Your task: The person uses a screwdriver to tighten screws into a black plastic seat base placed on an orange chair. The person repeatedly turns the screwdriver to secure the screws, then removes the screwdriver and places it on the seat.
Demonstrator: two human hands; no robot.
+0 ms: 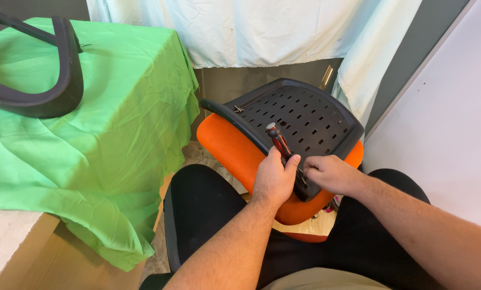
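The office-chair seat point(283, 134) lies upside down across our lap, its orange cushion point(227, 142) underneath and the black perforated base plate point(305, 121) facing up at us. Taking the seat as our landmark: well to its left, a black curved chair frame part point(42, 80) rests on a green cloth point(117, 134) draped over a box, separate from the seat, so we judge the chair far from whole. At the seat's upper left rim a small metal screw or clip point(239, 109) sticks out of the plate. At the seat's near edge, our left hand point(272, 180) is wrapped tight around the shaft of a screwdriver point(279, 144), whose black and red handle points up and away from us; the tip is hidden between our hands. Just right of it, our right hand point(329, 173) pinches closed at the tip end, on the plate's edge; whether it holds a screw we cannot tell. Behind the seat hangs a pale sheet point(262, 32), and to the right stands a white panel point(444, 134). We judge the fastening at this near edge as work in hand.
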